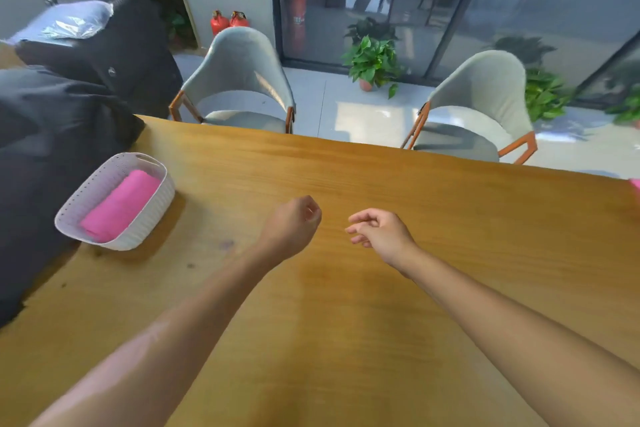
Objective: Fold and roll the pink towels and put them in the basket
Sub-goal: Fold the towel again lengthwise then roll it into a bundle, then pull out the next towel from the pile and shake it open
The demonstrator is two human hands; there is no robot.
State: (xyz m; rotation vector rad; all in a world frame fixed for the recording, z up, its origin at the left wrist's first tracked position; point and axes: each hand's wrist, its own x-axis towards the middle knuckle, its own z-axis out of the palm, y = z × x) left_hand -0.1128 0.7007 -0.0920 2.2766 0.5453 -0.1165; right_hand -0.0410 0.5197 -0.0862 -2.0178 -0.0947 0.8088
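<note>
Neither hand has anything in it. The left hand [294, 222] hangs over the middle of the table [415, 305] with its fingers curled in loosely toward the palm, knuckles up, gripping nothing. The right hand [379, 230] is just beside it, fingers relaxed and half bent, pointing across toward the left one, also empty. Both forearms reach straight out from the near edge, wrists level, hands held a little above the wood and close together but apart.

One rolled pink towel [119, 206] already lies along the white basket [152, 218] at the left of the table, tucked against its near side with room beside it. At the far right edge a sliver of pink [635, 185] shows, likely another towel, though too little is in view to be sure.

The risk I see is the reach: that pink thing sits well apart from both hands, right at the table edge, so a hasty grab could drag it off. The dark cloth [52, 149] heaped by the basket could also snag a roll going in
</note>
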